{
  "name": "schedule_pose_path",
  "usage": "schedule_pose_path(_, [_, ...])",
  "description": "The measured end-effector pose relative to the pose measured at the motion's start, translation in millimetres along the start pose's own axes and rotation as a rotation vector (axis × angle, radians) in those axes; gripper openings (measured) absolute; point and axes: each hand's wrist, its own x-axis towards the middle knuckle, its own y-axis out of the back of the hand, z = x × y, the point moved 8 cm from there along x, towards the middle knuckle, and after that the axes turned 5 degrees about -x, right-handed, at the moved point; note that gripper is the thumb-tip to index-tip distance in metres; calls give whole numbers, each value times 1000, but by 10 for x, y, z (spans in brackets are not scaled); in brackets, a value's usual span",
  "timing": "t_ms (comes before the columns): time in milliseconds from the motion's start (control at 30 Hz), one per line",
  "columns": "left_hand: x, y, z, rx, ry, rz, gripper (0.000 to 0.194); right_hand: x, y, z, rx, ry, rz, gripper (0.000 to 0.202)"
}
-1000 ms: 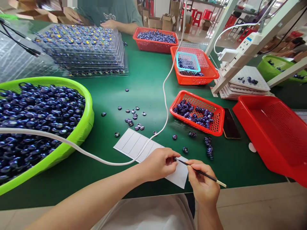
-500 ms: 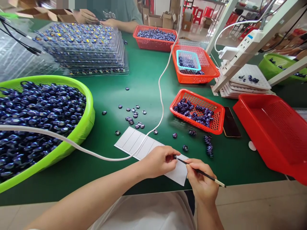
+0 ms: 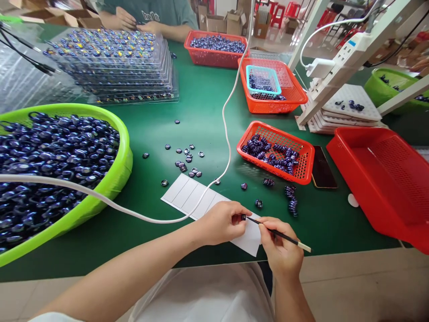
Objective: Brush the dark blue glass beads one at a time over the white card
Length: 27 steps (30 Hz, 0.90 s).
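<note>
Pinched between the thumb and fingers of my left hand (image 3: 225,222) is a small dark shiny ring-like piece (image 3: 243,217), mostly hidden by the fingers. My right hand (image 3: 281,246) grips a thin paintbrush (image 3: 288,237) with a black shaft and a pale end, its tip at the piece. Beneath my hands lies a white ruled paper strip (image 3: 182,193). Ahead of my hands, single dark pieces (image 3: 258,203) and a short row of stacked ones (image 3: 291,200) rest on the green table. More loose pieces (image 3: 188,157) are scattered beyond the paper.
A green basket (image 3: 125,154) heaped with dark pieces stands left. A white cable (image 3: 225,116) crosses the table and paper. Red baskets (image 3: 310,167), a phone (image 3: 323,170) and a large red tray (image 3: 378,188) lie right. Stacked clear trays (image 3: 134,85) stand near a person (image 3: 150,18) opposite.
Both hands stay close together with the brush tip at the piece. The brush's pale end has shifted slightly left and up. The whole view has shifted a little.
</note>
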Motion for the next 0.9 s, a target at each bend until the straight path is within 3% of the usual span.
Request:
schedule_pose_path(300, [0,7,-26,26,57,-19,34,-24,58,-1,100,20,49,17])
schedule_pose_path(367, [-13,180,-27,126,84,43,36,-28,93,16,139,-23,92,14])
schedule_pose_path(467, [-80,584,-34,454,179,214,45,-33,146,31,197,-67,183,10])
schedule_pose_path(567, [-156,792,-54,717,309,251,52,-42,203,41,215,-96,291,9])
schedule_pose_path(667, [-110,615,60,753,209,190,52,-56,278,50,227,-125,416,12])
schedule_pose_path(800, [145,69,350,684,-124,70,41,-63,356,61,290,-166,536,13])
schedule_pose_path(900, [404,-238,364,634,-186,-54,30,-47,370,61,336,-178,553,13])
